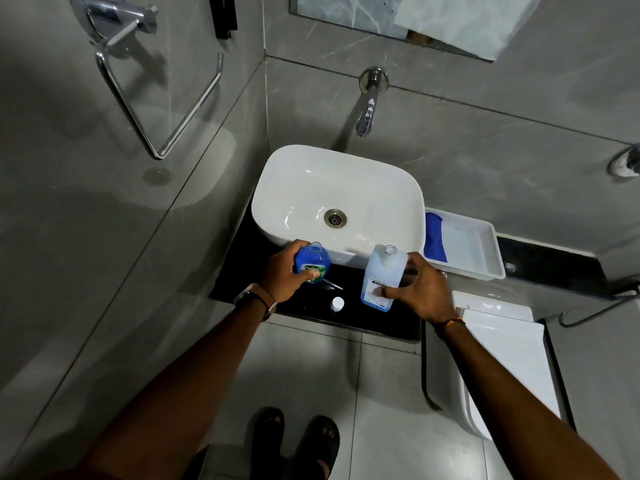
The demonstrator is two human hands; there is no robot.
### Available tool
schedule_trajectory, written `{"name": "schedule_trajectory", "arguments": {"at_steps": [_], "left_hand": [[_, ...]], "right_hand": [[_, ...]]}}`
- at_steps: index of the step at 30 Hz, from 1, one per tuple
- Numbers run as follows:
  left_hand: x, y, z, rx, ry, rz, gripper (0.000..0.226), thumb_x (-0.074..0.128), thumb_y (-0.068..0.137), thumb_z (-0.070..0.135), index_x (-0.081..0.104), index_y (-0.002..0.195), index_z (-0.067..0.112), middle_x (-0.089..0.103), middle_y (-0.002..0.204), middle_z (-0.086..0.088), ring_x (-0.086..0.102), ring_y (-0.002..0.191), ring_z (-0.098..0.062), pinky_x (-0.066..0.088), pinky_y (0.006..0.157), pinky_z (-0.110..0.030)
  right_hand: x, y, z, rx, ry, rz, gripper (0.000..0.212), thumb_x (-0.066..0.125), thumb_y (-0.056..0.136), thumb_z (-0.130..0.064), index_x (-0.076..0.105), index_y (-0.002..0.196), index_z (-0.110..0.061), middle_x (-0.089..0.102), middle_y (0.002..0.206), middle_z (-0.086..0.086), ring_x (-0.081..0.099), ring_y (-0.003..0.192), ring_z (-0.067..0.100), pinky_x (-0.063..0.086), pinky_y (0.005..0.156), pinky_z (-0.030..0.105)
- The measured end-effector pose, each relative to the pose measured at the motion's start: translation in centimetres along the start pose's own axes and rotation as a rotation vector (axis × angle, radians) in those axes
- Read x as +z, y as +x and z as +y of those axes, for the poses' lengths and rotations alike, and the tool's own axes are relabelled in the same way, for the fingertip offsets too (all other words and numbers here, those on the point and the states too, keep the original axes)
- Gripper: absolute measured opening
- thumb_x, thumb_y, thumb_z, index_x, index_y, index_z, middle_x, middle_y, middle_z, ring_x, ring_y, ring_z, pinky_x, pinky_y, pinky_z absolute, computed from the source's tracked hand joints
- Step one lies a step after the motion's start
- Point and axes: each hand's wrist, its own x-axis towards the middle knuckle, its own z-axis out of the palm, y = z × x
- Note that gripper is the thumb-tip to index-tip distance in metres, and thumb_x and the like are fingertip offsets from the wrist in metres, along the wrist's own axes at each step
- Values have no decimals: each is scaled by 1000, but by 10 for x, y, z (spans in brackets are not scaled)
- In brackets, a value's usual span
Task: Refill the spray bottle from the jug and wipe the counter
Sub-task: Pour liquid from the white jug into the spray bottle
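My left hand [285, 271] grips a small blue bottle [314, 261] with a green label, its neck uncapped, standing on the black counter [242, 271] in front of the basin. My right hand [415, 289] holds a pale translucent jug [381, 271] with blue liquid in its lower part, its mouth also uncapped, upright on the counter. A white cap [337, 303] lies on the counter between the two. A thin tube [332, 284] lies just behind the cap, next to the blue bottle.
A white basin [337, 199] sits on the counter under a wall tap [367, 116]. A white tray [485, 251] to the right holds a blue cloth [434, 242]. A white toilet [502, 358] stands at lower right. A chrome towel ring [159, 98] hangs on the left wall.
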Motion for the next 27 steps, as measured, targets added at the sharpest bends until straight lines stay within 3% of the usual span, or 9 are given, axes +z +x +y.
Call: {"name": "schedule_trajectory", "arguments": {"at_steps": [3, 7, 11, 17, 20, 25, 27], "left_hand": [[-5, -7, -18, -30, 41, -23, 56, 84, 77, 8, 57, 126, 8, 68, 122, -12, 67, 113, -25, 59, 92, -32], [-11, -15, -41, -85, 68, -50, 54, 84, 76, 3, 58, 123, 5, 69, 120, -14, 68, 110, -29, 58, 96, -43], [-16, -20, -57, -117, 74, -38, 55, 85, 74, 3, 59, 122, 5, 67, 113, -8, 67, 105, -26, 56, 91, -33], [-23, -20, -72, -161, 68, -15, 56, 83, 75, 0, 57, 125, 3, 66, 119, -15, 64, 107, -24, 52, 92, -29], [-23, -19, -76, -179, 61, 3, 55, 82, 76, -1, 56, 125, 2, 66, 120, -16, 64, 107, -24, 51, 92, -27], [-19, -19, -80, -193, 48, 4, 55, 81, 76, -4, 56, 125, -1, 65, 121, -20, 65, 112, -34, 56, 97, -41], [-18, -19, -81, -199, 35, 11, 54, 81, 77, -4, 55, 125, -1, 65, 121, -21, 65, 112, -37, 55, 98, -46]], "right_hand": [[12, 2, 19, 43, 131, 38, 78, 101, 52, -36, 60, 117, -26, 75, 110, -9, 74, 95, 2, 64, 80, 27], [26, 6, 43, 109, 237, 52, 79, 102, 55, -21, 60, 122, -21, 74, 115, -4, 74, 102, 14, 64, 83, 34], [36, 10, 60, 137, 277, 54, 78, 99, 58, -9, 59, 124, -18, 71, 117, -3, 71, 103, 12, 62, 80, 26], [45, 15, 74, 150, 274, 40, 76, 94, 59, 6, 56, 120, -20, 69, 112, -1, 66, 91, -1, 54, 68, 9], [49, 17, 81, 142, 255, 37, 77, 92, 60, 8, 57, 124, -13, 69, 114, 3, 69, 94, 14, 55, 71, 10], [48, 19, 85, 161, 276, 49, 79, 94, 59, 6, 57, 126, -11, 70, 118, 7, 68, 101, 20, 57, 85, 29], [48, 18, 84, 158, 254, 45, 77, 95, 60, 4, 57, 125, -14, 70, 118, 3, 67, 100, 15, 56, 84, 22]]}}
